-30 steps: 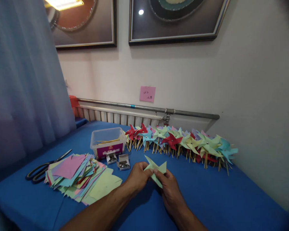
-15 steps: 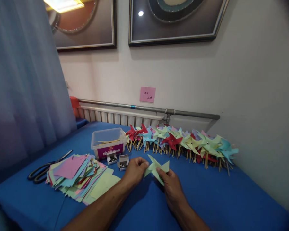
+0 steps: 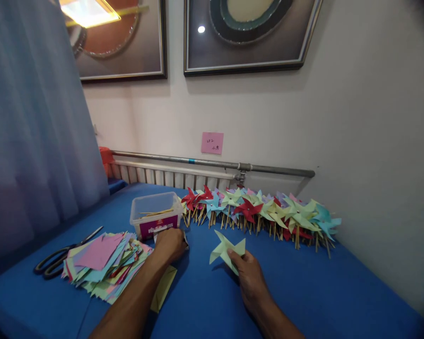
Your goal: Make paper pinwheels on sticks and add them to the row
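Observation:
My right hand [image 3: 249,278] pinches a light green folded paper pinwheel [image 3: 226,248] just above the blue table [image 3: 304,292], fingers at its centre. My left hand [image 3: 169,244] has let go of it and reaches left over the small boxes of metal pins, which it now covers, just in front of the clear plastic tub [image 3: 155,214] with wooden sticks. Its fingers curl down over the boxes; whether they grip anything is hidden.
A pile of coloured paper squares [image 3: 102,261] lies at the left, with black scissors [image 3: 61,254] beyond it. A long row of finished pinwheels [image 3: 265,212] lies along the wall. A radiator and pipe [image 3: 212,164] run behind; a curtain hangs at the left.
My left hand released the green pinwheel and moved left onto the pin boxes. My right hand keeps the pinwheel, almost in the same place. The camera tilted slightly.

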Demonstrator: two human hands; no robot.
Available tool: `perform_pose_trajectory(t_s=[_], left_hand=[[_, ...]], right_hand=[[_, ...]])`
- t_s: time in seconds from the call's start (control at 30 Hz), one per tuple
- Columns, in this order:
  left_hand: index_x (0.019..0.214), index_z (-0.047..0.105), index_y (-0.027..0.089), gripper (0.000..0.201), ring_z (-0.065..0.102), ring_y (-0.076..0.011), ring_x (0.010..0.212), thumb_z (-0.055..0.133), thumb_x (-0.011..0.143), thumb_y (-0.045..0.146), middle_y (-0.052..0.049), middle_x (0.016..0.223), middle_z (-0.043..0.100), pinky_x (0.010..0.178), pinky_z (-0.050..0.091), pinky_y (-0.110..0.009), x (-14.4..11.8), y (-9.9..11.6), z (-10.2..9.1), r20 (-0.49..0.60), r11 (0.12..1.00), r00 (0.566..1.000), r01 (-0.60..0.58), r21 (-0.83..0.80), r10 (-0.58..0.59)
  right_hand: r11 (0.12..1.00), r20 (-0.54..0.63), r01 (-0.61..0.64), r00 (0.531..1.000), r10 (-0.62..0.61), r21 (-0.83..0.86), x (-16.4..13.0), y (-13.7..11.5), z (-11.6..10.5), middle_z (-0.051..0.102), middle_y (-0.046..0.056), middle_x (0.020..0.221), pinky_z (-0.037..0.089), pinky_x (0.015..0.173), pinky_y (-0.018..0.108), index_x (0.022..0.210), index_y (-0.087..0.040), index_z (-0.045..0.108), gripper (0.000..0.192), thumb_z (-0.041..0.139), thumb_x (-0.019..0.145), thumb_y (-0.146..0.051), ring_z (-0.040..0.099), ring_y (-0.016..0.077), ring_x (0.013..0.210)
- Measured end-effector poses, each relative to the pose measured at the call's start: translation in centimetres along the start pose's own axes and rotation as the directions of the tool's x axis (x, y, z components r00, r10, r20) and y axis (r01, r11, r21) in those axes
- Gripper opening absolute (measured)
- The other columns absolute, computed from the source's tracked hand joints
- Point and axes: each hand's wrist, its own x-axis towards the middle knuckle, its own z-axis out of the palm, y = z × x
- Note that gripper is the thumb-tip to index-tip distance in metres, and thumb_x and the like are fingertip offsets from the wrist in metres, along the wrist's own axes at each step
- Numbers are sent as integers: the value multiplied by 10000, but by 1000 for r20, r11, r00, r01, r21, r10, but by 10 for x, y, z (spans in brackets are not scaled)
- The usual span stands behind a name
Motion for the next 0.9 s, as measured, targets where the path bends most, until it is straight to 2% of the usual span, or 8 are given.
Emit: perform_pose_trajectory(t_s=[0.1, 0.27, 0.43, 0.6, 0.77, 0.9], left_hand=[[1026, 779, 149, 333, 720, -332, 989, 525, 862, 290, -217, 1041, 761, 825, 507, -375, 2, 1, 5, -32, 1000, 999, -2, 6, 2], [982, 796, 143, 307, 721, -356, 983, 541, 824, 207, -230, 1012, 759, 802, 521, -393, 7, -11, 3, 7, 999, 1000, 7, 53, -8], [971, 802, 135, 321, 721, -332, 994, 527, 805, 142, -228, 1017, 760, 821, 523, -372, 10, -18, 3, 41, 999, 999, -6, 54, 3], [983, 789, 129, 322, 720, -340, 994, 507, 833, 176, -232, 1022, 756, 822, 530, -387, 11, -18, 6, 17, 999, 1000, 13, 53, -14], [974, 773, 145, 332, 723, -353, 974, 465, 881, 226, -214, 1001, 761, 810, 539, -416, 9, -15, 3, -60, 998, 998, 2, 61, 2], [991, 764, 135, 348, 722, -362, 983, 441, 911, 236, -217, 1011, 759, 831, 536, -440, 7, -15, 1, -54, 997, 999, 4, 83, 1]], right_hand=[[1000, 8, 2, 1000, -2, 2, 0, 1, 1, 787, 46, 740, 518, 606, 319, 896, -178, 754, 390, 879, 609, -412, 710, 255, 683], [1000, 5, 9, 1000, -9, -22, 2, 3, 0, 788, 45, 740, 522, 620, 320, 876, -177, 745, 394, 875, 616, -445, 701, 241, 652], [1000, -7, -7, 1000, 7, -22, 6, 4, -1, 780, 36, 720, 521, 637, 321, 854, -188, 748, 367, 882, 607, -426, 699, 240, 652], [999, -5, -12, 1000, 12, -50, 7, 4, -1, 774, 34, 709, 524, 653, 321, 892, -175, 756, 413, 878, 603, -442, 707, 246, 675], [998, -6, -3, 1000, 2, -57, 5, 3, 0, 778, 33, 717, 509, 612, 308, 945, -159, 755, 454, 864, 615, -452, 703, 243, 654], [998, -7, -9, 1000, 8, -62, 3, 2, -1, 780, 38, 722, 506, 595, 313, 928, -162, 751, 437, 858, 624, -457, 705, 249, 649]])
